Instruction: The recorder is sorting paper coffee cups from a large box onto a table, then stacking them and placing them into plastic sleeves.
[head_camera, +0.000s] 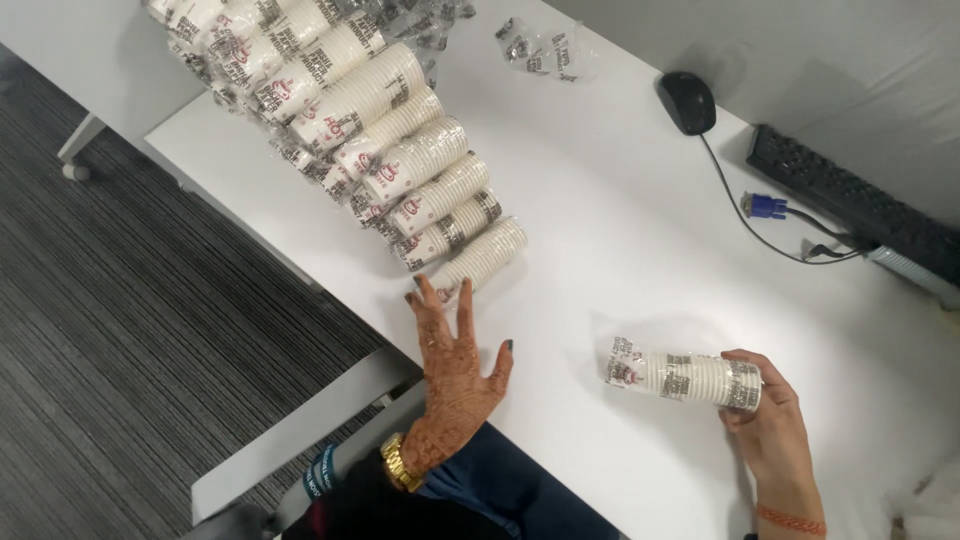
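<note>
From the head camera, a white table (620, 230) fills most of the picture, its near-left edge running beside a dark grey carpet (130, 330).

The right hand (765, 420) holds a short stack of paper cups (683, 378) near the table's near edge. The stack lies on its side, nearly level, with its wide end in the hand and its narrow end pointing left. The fingers curl around the wide end and the thumb lies over the top. The cups are white with dark printed bands and a small red mark, and they sit nested tightly inside a clear plastic sleeve. An orange band circles the right wrist.

The left hand (450, 375) lies flat with its fingers spread wide, holding nothing. Its fingertips reach the near end of a row of cup stacks (400, 150), just touching or just short of the last one; I cannot tell which. It wears a gold watch and dark patterned dye on its back.

The row holds many more sleeves of the same cups, lying side by side on a slant from the far-left corner toward the near-left edge.

Toward the far-right corner lie a black mouse (687, 101), its cable (745, 215), a blue plug (766, 206) and a black keyboard (850, 200). A scrap of torn clear wrapper (540, 45) lies at the far edge.
</note>
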